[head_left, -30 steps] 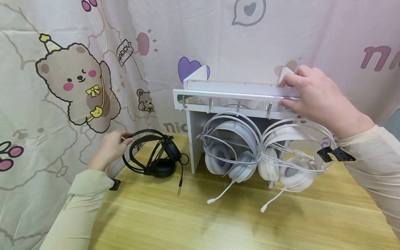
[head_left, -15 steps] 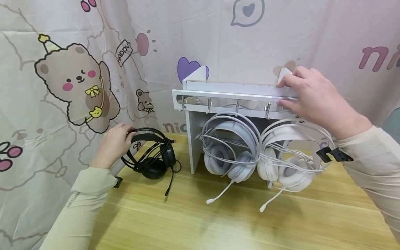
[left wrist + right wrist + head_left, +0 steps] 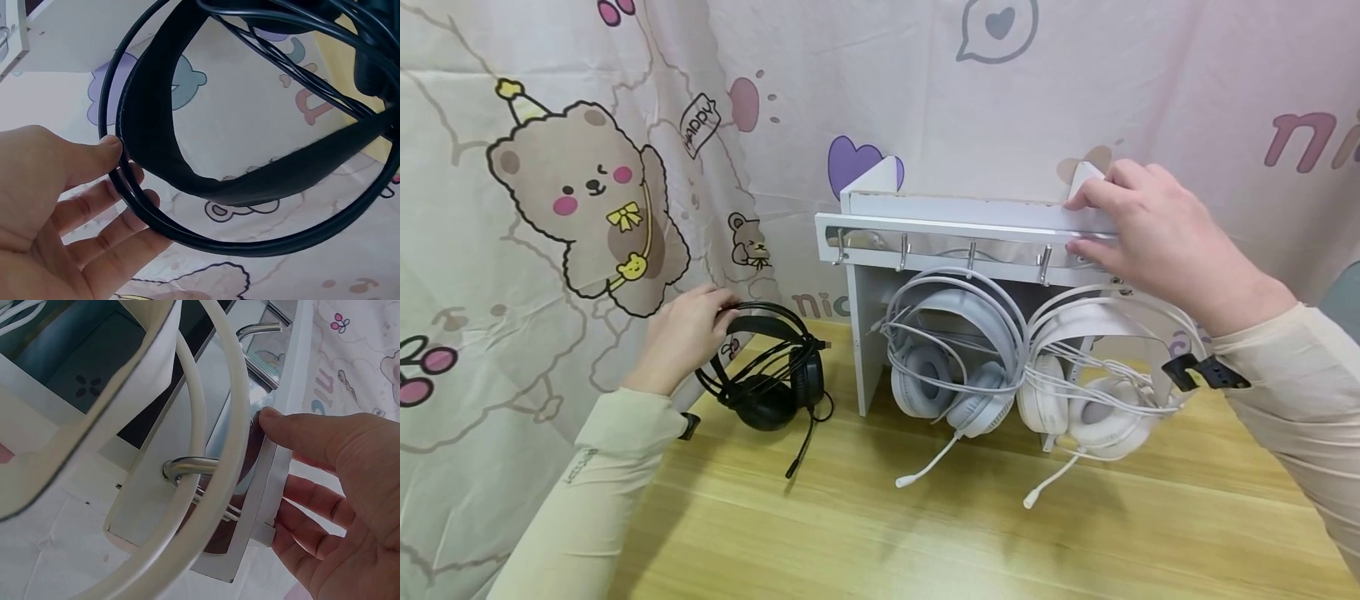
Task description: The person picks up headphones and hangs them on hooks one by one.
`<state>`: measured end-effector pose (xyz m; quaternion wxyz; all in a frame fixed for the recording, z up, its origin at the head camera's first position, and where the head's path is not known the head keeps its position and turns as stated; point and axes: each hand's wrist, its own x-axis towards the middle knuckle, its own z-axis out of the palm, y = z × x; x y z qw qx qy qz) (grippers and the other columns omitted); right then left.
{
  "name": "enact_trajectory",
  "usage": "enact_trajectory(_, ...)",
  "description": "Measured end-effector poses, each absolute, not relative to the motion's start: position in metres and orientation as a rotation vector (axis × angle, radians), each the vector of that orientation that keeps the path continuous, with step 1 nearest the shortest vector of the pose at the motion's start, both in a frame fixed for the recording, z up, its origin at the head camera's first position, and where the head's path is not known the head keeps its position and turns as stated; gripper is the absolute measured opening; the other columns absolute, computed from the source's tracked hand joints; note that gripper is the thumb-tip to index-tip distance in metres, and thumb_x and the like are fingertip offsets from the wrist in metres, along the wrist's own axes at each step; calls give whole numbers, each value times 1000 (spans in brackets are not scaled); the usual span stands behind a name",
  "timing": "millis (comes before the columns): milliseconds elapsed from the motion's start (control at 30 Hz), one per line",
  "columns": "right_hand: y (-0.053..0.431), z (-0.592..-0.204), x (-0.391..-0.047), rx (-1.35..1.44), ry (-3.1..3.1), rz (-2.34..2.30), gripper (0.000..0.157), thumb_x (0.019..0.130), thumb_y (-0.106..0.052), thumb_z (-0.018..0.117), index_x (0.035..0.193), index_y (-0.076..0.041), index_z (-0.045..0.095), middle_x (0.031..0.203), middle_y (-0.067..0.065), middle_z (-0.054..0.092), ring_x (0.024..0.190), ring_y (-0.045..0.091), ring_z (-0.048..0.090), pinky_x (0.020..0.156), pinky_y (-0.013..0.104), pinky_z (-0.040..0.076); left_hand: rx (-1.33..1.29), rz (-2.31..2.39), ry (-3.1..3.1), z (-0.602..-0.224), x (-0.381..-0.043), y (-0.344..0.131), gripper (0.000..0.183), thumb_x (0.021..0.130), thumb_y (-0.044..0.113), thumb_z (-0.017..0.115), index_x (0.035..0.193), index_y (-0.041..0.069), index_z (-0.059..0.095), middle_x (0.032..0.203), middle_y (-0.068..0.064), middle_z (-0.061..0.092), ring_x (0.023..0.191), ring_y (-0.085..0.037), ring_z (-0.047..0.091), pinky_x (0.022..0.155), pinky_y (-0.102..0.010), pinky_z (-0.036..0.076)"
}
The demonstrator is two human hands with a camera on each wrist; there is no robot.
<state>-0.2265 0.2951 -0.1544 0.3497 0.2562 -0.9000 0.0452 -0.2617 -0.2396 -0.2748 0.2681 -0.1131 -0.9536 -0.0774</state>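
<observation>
At the left of the head view my left hand (image 3: 688, 335) holds a black headset (image 3: 767, 392) by its thin outer headband; the left wrist view shows thumb and fingers round that band (image 3: 269, 247). The headset's cable is wrapped about it, and its microphone points down towards the table. My right hand (image 3: 1165, 229) grips the top right of a white hook rack (image 3: 970, 212), thumb on the front strip in the right wrist view. Two white headsets are by the rack: one (image 3: 977, 400) in the middle, another (image 3: 1108, 417) at right, its band looped over a metal hook (image 3: 194, 465).
Bare metal hooks (image 3: 904, 252) line the left part of the rack's front strip. A wooden table (image 3: 925, 542) lies under everything. Behind hangs a patterned curtain (image 3: 790, 75), also close along the left side.
My left hand has moved slightly up and right, and now grips the black headset, which has turned and shifted a little left. The right hand and the rack stay in place.
</observation>
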Motion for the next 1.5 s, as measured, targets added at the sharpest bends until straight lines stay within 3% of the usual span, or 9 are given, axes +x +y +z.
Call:
enact_trajectory(267,295,-155,-228,676,-2316,116,37,88,-9,88,119,-4,69,105,23,59,96,45,51,81,61,42,-378,-179,-2506,-265,-259,-235,18,105,16,67,120,14,77,116,-11,73,96,-44,72,73,-68,56)
enact_trajectory(500,295,-156,-227,665,-2318,110,36,88,-9,88,117,-4,68,105,23,59,96,45,51,80,60,42,-443,-187,-2434,-256,-256,-229,18,102,12,71,118,11,79,110,-10,74,90,-37,72,71,-63,57)
enact_trajectory(767,296,-157,-227,660,-2320,124,36,88,-8,87,118,-3,68,108,24,60,97,46,50,81,60,42,-498,-155,-2423,-246,-253,-223,18,102,10,71,117,13,80,114,-7,75,97,-36,73,71,-61,58)
enact_trajectory(1133,296,-156,-224,636,-2325,125,38,88,-8,87,120,-3,67,110,24,58,99,46,49,81,61,42,-635,-100,-2357,-227,-244,-209,18,102,11,72,118,13,80,106,-5,74,85,-30,70,64,-53,57)
enact_trajectory(1500,293,-161,-225,643,-2314,142,37,88,-8,87,119,-3,67,109,23,58,100,46,49,84,62,42,-689,-51,-2340,-212,-237,-199,20,101,11,73,118,16,81,113,-4,77,88,-32,76,61,-53,59)
